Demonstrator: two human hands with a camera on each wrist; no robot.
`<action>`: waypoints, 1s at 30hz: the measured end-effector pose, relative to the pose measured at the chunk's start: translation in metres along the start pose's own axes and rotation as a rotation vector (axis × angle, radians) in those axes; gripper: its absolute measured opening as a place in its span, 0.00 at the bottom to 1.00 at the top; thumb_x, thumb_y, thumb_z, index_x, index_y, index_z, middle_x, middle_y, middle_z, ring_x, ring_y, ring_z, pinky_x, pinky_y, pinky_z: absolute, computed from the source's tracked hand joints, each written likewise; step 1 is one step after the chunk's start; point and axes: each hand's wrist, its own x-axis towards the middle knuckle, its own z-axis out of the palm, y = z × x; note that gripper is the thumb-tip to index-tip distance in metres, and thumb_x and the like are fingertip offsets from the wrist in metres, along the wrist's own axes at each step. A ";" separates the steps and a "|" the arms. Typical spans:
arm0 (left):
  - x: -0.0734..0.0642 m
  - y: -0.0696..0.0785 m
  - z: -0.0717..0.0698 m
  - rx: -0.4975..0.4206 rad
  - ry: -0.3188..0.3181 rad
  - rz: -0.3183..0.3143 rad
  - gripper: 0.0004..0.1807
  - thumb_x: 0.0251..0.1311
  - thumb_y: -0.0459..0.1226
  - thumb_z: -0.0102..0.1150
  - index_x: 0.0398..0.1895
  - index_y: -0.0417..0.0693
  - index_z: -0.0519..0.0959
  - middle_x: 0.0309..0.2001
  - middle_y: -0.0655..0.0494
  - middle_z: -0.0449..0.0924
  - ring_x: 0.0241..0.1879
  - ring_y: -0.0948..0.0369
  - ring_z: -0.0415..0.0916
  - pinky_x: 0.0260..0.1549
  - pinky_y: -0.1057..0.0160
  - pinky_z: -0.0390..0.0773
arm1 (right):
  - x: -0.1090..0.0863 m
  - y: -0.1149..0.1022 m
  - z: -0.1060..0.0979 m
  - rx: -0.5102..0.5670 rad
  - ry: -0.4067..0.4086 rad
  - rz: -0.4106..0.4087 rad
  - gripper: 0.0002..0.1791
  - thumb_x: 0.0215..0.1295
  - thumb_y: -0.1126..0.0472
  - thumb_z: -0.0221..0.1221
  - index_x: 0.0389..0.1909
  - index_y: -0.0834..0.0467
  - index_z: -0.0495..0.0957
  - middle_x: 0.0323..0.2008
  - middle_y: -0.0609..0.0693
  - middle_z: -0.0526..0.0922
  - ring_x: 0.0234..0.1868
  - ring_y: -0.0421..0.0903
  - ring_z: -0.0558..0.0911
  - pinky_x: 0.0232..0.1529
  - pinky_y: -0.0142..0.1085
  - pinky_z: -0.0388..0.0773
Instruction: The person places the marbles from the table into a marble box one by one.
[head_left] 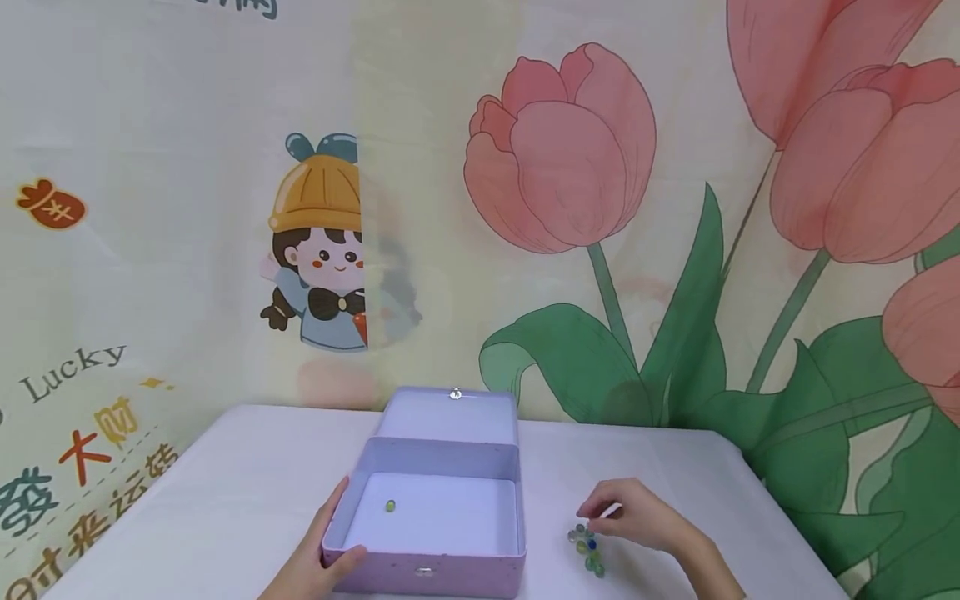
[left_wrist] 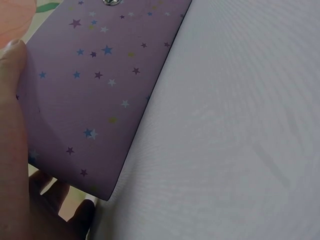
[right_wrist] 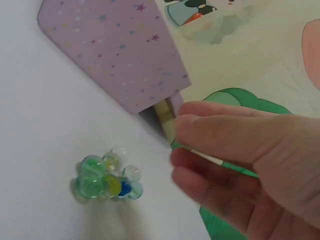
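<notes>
Fingers of the left hand (head_left: 315, 557) grip the purple, star-printed box (head_left: 427, 575) at its seven o'clock corner. The table (head_left: 277, 454) is white; a tulip-printed backdrop (head_left: 420, 125) stands at twelve o'clock. Inside the open box, one green marble (head_left: 390, 506) lies at nine o'clock. Green, yellow, blue and clear glass marbles (head_left: 582, 547) cluster at four o'clock, beneath the right hand (head_left: 637, 515), its fingers narrowly parted.

Box (head_left: 468, 575) open above, raised lid (head_left: 450, 417) behind, left fingers (head_left: 328, 511) along one side, tabletop (head_left: 546, 500) gap between box and marbles (head_left: 591, 562)
</notes>
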 end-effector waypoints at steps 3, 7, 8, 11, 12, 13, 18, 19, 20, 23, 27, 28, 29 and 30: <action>-0.003 -0.001 -0.002 0.004 0.014 -0.007 0.49 0.60 0.40 0.58 0.76 0.60 0.36 0.72 0.37 0.46 0.61 0.45 0.62 0.50 0.58 0.73 | 0.001 0.001 0.004 -0.020 -0.094 0.014 0.04 0.58 0.63 0.64 0.34 0.55 0.84 0.35 0.45 0.85 0.35 0.34 0.80 0.38 0.27 0.78; -0.004 -0.001 -0.002 0.003 0.016 -0.022 0.49 0.60 0.40 0.58 0.76 0.60 0.37 0.72 0.39 0.47 0.59 0.54 0.63 0.46 0.69 0.71 | -0.002 -0.001 0.008 -0.063 -0.155 0.042 0.03 0.56 0.65 0.65 0.30 0.54 0.84 0.29 0.39 0.83 0.31 0.33 0.79 0.34 0.28 0.77; -0.004 -0.001 -0.002 -0.001 0.014 -0.030 0.49 0.61 0.41 0.58 0.76 0.62 0.36 0.73 0.39 0.46 0.60 0.53 0.63 0.49 0.65 0.72 | -0.003 -0.002 0.008 -0.073 -0.157 0.047 0.03 0.55 0.66 0.65 0.29 0.54 0.84 0.28 0.39 0.83 0.30 0.33 0.78 0.33 0.27 0.76; -0.004 0.001 -0.003 -0.018 -0.001 -0.042 0.48 0.62 0.42 0.56 0.76 0.62 0.35 0.74 0.38 0.43 0.64 0.44 0.59 0.55 0.49 0.69 | -0.004 -0.006 0.010 -0.126 -0.155 0.046 0.03 0.53 0.66 0.67 0.26 0.54 0.84 0.25 0.38 0.81 0.27 0.32 0.77 0.31 0.27 0.75; -0.003 0.001 -0.003 -0.024 -0.005 -0.041 0.48 0.62 0.42 0.56 0.76 0.62 0.34 0.74 0.37 0.42 0.65 0.40 0.57 0.56 0.43 0.67 | -0.004 -0.007 0.010 -0.149 -0.153 0.039 0.03 0.53 0.66 0.67 0.25 0.54 0.84 0.24 0.37 0.81 0.26 0.31 0.76 0.30 0.26 0.75; -0.003 0.002 -0.003 -0.030 -0.010 -0.041 0.48 0.62 0.43 0.55 0.76 0.62 0.34 0.74 0.36 0.40 0.66 0.38 0.55 0.57 0.38 0.64 | -0.004 -0.007 0.011 -0.169 -0.151 0.040 0.03 0.52 0.66 0.68 0.25 0.54 0.84 0.24 0.37 0.80 0.25 0.31 0.75 0.29 0.26 0.75; 0.000 0.004 -0.003 -0.033 -0.030 -0.046 0.48 0.63 0.44 0.55 0.76 0.63 0.33 0.74 0.36 0.39 0.67 0.36 0.54 0.57 0.35 0.61 | -0.006 -0.009 0.013 -0.229 -0.150 0.119 0.04 0.52 0.65 0.68 0.23 0.54 0.84 0.21 0.37 0.78 0.23 0.32 0.72 0.28 0.26 0.72; 0.000 0.004 -0.003 -0.034 -0.031 -0.042 0.48 0.62 0.44 0.55 0.76 0.63 0.33 0.74 0.36 0.39 0.66 0.36 0.54 0.57 0.35 0.62 | -0.006 -0.009 0.013 -0.230 -0.149 0.140 0.04 0.52 0.65 0.68 0.23 0.54 0.84 0.21 0.37 0.78 0.23 0.33 0.72 0.28 0.27 0.71; 0.000 0.003 -0.003 -0.034 -0.030 -0.037 0.48 0.62 0.43 0.55 0.76 0.63 0.34 0.74 0.36 0.40 0.66 0.36 0.54 0.57 0.35 0.62 | -0.007 -0.009 0.014 -0.231 -0.148 0.157 0.04 0.52 0.65 0.68 0.23 0.53 0.84 0.21 0.38 0.78 0.23 0.34 0.72 0.28 0.27 0.71; 0.000 0.002 -0.002 -0.039 -0.025 -0.019 0.48 0.62 0.42 0.55 0.76 0.62 0.34 0.74 0.35 0.39 0.67 0.34 0.53 0.56 0.35 0.62 | -0.009 -0.010 0.015 -0.232 -0.138 0.186 0.05 0.52 0.65 0.69 0.22 0.53 0.83 0.21 0.39 0.78 0.24 0.35 0.72 0.28 0.28 0.71; 0.000 0.002 -0.002 -0.030 -0.023 -0.020 0.49 0.61 0.43 0.56 0.76 0.62 0.34 0.74 0.34 0.38 0.68 0.32 0.49 0.56 0.31 0.59 | -0.010 -0.011 0.015 -0.237 -0.132 0.215 0.06 0.52 0.65 0.69 0.21 0.52 0.82 0.20 0.40 0.78 0.24 0.36 0.72 0.28 0.29 0.71; 0.000 0.002 -0.002 -0.026 -0.024 -0.027 0.49 0.61 0.44 0.56 0.76 0.63 0.34 0.74 0.35 0.37 0.68 0.32 0.48 0.56 0.30 0.59 | -0.010 -0.012 0.015 -0.236 -0.133 0.223 0.06 0.51 0.65 0.69 0.21 0.52 0.82 0.20 0.40 0.78 0.24 0.37 0.72 0.28 0.29 0.71; 0.000 0.002 -0.002 -0.022 -0.025 -0.034 0.49 0.61 0.44 0.56 0.76 0.63 0.34 0.74 0.35 0.37 0.68 0.32 0.48 0.57 0.30 0.58 | -0.011 -0.013 0.015 -0.238 -0.135 0.230 0.06 0.51 0.65 0.69 0.21 0.52 0.82 0.20 0.41 0.78 0.24 0.37 0.72 0.28 0.29 0.71; 0.000 0.002 -0.002 -0.020 -0.026 -0.042 0.49 0.61 0.44 0.56 0.76 0.63 0.34 0.74 0.35 0.37 0.68 0.32 0.48 0.57 0.30 0.58 | -0.011 -0.013 0.015 -0.240 -0.137 0.240 0.06 0.51 0.65 0.69 0.21 0.52 0.82 0.20 0.41 0.77 0.24 0.37 0.72 0.28 0.29 0.70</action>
